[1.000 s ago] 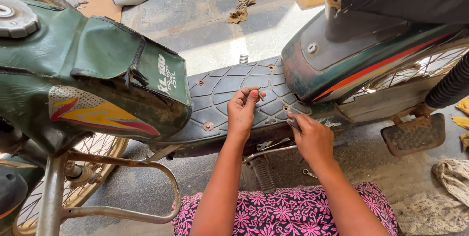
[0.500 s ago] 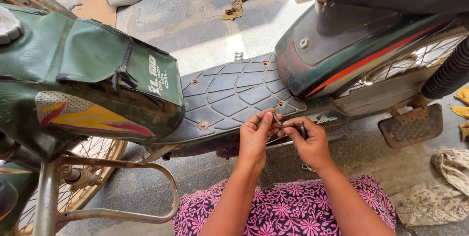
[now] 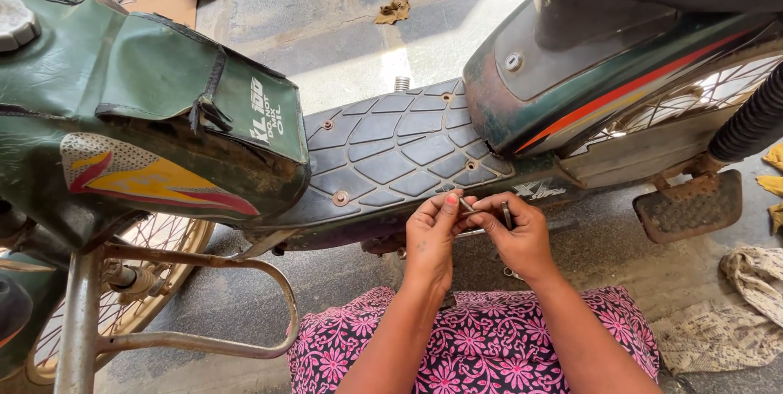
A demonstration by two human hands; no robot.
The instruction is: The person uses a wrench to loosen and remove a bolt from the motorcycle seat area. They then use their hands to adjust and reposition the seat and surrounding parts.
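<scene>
A green moped lies in front of me with its black rubber floor mat facing up. My left hand and my right hand meet just below the mat's near edge. Both pinch a small metal bolt between their fingertips. My right hand also holds a thin dark tool against its palm. A pink flowered garment covers my lap below the hands.
The green fuel tank cover is at left, the rear body panel at right. A rusty footrest sticks out at right. A metal crash guard curves at lower left. Rags lie on the ground at right.
My left hand has left the mat and come down to meet my right hand. Both hands now pinch the small bolt near the mat's edge.
</scene>
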